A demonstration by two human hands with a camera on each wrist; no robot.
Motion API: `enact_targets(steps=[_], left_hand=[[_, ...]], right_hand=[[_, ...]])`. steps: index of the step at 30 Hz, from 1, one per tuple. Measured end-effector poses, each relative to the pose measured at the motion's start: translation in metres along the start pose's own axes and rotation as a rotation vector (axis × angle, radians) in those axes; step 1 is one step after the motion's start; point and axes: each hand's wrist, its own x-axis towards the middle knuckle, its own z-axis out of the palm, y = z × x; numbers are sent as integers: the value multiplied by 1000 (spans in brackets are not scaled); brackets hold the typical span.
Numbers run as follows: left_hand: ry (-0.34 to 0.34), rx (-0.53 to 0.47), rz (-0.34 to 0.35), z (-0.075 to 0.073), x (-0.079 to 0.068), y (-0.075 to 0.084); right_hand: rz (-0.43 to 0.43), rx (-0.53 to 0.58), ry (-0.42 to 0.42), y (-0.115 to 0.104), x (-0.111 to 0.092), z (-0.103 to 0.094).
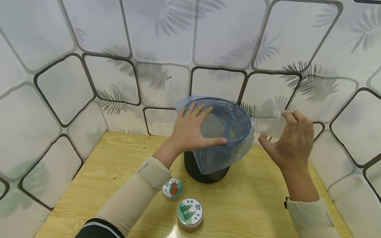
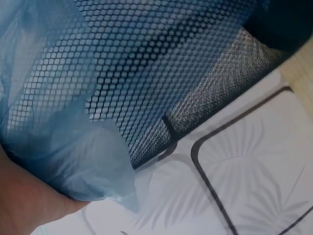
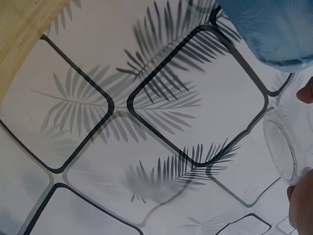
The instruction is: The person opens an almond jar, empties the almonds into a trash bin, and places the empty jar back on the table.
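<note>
A black mesh waste bin (image 1: 206, 175) stands on the wooden table with a thin blue plastic bag (image 1: 222, 157) folded over its rim. My left hand (image 1: 194, 129) lies spread across the left of the bin's mouth, fingers toward the far rim and thumb along the near rim. In the left wrist view, part of that hand (image 2: 29, 200) is against the bag, with the mesh showing beside it. My right hand (image 1: 292, 143) grips a clear plastic jar (image 1: 270, 120), tipped on its side just right of the bin's rim. The right wrist view shows one round end of the jar (image 3: 281, 147).
Two small round containers stand on the table (image 1: 242, 222) in front of the bin: one with a tomato label (image 1: 172, 188), one with a green vegetable label (image 1: 190, 213). A patterned white wall covering (image 1: 223, 35) rises behind the table and along both sides.
</note>
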Motion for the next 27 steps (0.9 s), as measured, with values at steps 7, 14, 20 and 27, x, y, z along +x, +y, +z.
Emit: enact_targets(steps=[7, 14, 20, 27], left_hand=[[62, -37, 38, 2, -2, -3], [183, -118, 62, 4, -5, -6], [326, -196, 48, 10, -12, -9], [425, -236, 22, 16, -21, -13]], right_hand=[[30, 25, -14, 5, -9, -5], [80, 27, -36, 8, -19, -10], [118, 32, -17, 12, -37, -9], [162, 28, -24, 16, -58, -7]])
